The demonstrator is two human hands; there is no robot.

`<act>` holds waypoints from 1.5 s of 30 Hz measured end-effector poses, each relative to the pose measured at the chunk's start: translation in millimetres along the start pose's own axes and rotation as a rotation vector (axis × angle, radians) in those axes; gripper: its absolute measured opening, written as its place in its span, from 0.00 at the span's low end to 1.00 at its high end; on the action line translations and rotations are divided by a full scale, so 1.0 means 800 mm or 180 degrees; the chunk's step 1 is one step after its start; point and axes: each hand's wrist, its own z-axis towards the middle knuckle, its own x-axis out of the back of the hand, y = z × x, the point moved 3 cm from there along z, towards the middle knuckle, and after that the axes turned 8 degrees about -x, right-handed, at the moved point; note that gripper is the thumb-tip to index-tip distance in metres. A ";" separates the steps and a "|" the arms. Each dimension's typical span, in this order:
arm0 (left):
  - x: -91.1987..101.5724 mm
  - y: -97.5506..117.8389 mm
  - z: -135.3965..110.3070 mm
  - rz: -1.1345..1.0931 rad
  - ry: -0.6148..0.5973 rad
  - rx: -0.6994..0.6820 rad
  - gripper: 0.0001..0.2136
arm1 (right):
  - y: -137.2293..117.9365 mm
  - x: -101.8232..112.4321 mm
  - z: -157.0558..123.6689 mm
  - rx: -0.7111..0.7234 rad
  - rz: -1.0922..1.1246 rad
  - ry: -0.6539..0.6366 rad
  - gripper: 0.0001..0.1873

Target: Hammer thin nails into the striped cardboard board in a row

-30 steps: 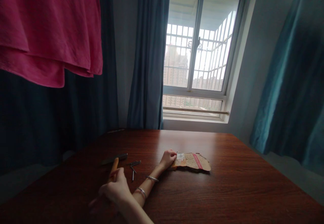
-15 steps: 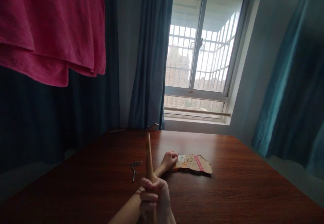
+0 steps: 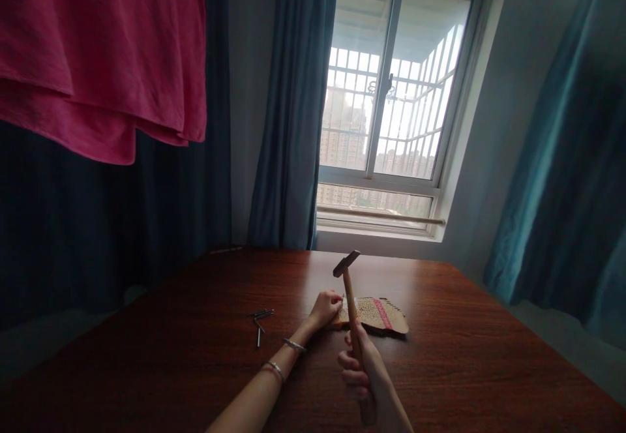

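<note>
My right hand (image 3: 362, 368) is wrapped round the wooden handle of a hammer (image 3: 349, 286), held upright with its metal head raised. Beyond it, my left hand (image 3: 327, 309) rests at the left end of a piece of patterned cardboard (image 3: 386, 314) with a pink stripe. Its thumb and finger pinch a thin nail (image 3: 343, 297) that stands up over the cardboard. The hammer handle crosses in front of part of the cardboard. Several loose nails (image 3: 259, 322) lie on the table left of my left hand.
The brown wooden table (image 3: 454, 368) stretches to the window (image 3: 381, 113) wall. A pink cloth (image 3: 107, 61) hangs at the upper left. Blue curtains (image 3: 293, 107) hang beside the window. A thin rod-like thing (image 3: 225, 249) lies at the table's far left edge.
My right hand has swung the hammer to the right, away from in front of my left forearm, and its head has come into clear view. My left hand keeps its place on the nail.
</note>
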 end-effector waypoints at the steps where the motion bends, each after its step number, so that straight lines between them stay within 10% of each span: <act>1: -0.001 -0.001 0.001 0.0016 0.0024 -0.0095 0.09 | -0.001 0.007 0.000 0.0034 -0.0011 0.0083 0.26; 14: -0.004 -0.007 0.002 0.0031 0.0096 -0.0233 0.10 | 0.000 0.048 -0.008 0.0318 -0.0595 0.0962 0.25; 45: -0.008 -0.011 0.003 0.0114 0.0063 -0.0219 0.09 | -0.003 0.051 -0.018 0.0174 -0.0846 0.1103 0.26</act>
